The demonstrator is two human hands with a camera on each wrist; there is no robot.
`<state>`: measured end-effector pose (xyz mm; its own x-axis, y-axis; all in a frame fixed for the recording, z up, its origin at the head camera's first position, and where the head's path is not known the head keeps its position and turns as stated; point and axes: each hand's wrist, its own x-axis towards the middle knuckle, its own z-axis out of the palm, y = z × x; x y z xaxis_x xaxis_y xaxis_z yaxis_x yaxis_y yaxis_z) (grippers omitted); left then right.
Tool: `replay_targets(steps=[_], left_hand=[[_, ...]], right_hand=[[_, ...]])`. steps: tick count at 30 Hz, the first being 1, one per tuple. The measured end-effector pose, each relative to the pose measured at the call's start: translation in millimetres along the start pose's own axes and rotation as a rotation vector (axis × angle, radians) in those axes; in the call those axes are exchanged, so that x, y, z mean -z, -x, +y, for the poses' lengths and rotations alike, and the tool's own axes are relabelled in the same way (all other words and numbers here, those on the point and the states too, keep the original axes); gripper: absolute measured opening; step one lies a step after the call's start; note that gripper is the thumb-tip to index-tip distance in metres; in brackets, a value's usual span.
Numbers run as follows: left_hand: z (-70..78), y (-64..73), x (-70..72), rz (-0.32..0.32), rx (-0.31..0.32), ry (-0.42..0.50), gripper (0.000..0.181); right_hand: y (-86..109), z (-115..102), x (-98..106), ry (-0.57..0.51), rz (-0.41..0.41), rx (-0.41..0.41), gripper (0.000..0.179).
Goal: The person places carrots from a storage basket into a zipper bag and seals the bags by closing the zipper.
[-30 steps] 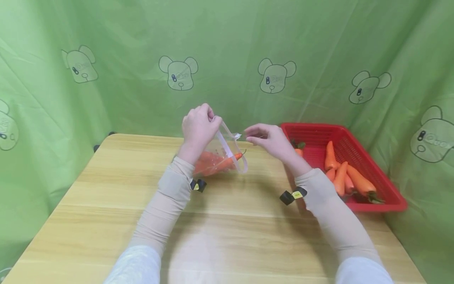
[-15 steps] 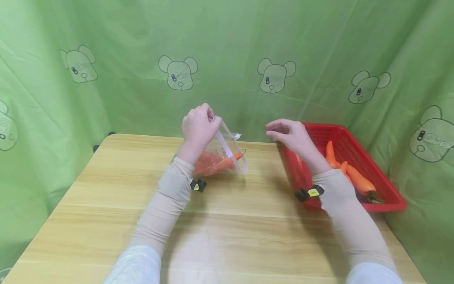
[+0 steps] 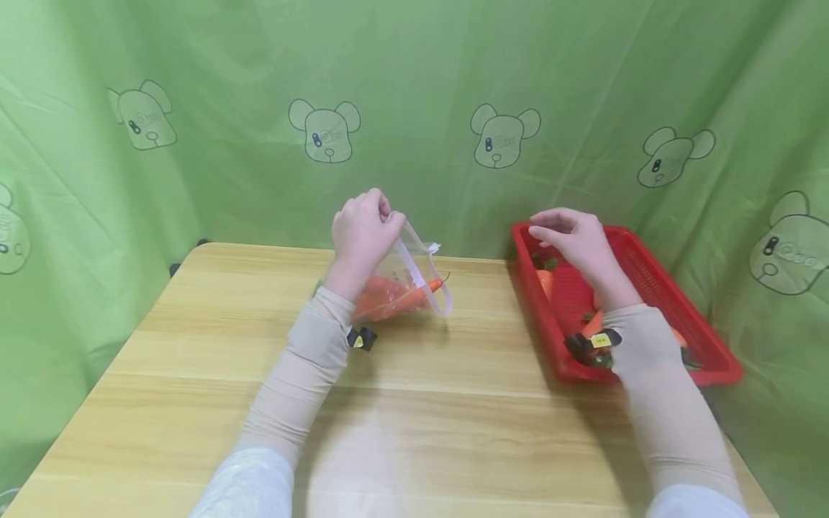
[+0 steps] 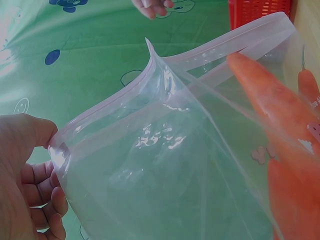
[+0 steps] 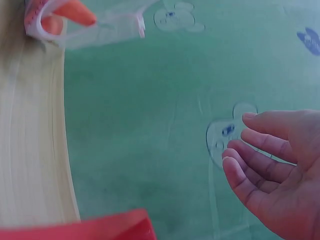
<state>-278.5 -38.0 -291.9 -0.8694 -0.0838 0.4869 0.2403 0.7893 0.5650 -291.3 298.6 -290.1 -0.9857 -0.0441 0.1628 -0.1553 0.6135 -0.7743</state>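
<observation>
My left hand (image 3: 364,234) pinches the upper corner of a clear zip bag (image 4: 150,145) between thumb and fingers. The bag lies on its side at the back of the table, its mouth facing right and partly spread. Several carrots (image 4: 270,95) are inside, one with its thin tip poking toward the opening. My right hand (image 3: 573,234) hovers over the left side of a red basket (image 3: 702,324), fingers loosely bent with nothing between them. More carrots (image 3: 545,282) lie in the basket, some hidden behind my right wrist.
The wooden table (image 3: 414,432) carries the bag at its far side and the basket at its right. A green curtain (image 3: 414,72) with bear outlines hangs right behind and along both sides.
My right hand has moved right, away from the bag's mouth and over the red basket. My left hand and the bag have stayed in place.
</observation>
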Motion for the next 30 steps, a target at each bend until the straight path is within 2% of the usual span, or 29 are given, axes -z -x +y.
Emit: replay_targets(steps=[5,12,23,30], left_hand=[[0.3,0.0,0.4,0.007,-0.005,-0.001,0.011],[-0.5,0.3,-0.2,0.011,-0.014,0.000,0.011],[-0.5,1.8,-1.3,-0.003,-0.009,0.005,0.011],[-0.5,2.1,-2.0,0.017,-0.030,0.001,0.010]], right_hand=[[-8.7,16.9,9.8,0.032,0.013,-0.009,0.045],[-20.5,47.1,15.4,0.065,0.010,-0.086,0.050],[-36.8,100.6,12.0,0.153,-0.003,-0.144,0.051],[-39.3,115.6,8.4,0.237,-0.040,-0.195,0.051]])
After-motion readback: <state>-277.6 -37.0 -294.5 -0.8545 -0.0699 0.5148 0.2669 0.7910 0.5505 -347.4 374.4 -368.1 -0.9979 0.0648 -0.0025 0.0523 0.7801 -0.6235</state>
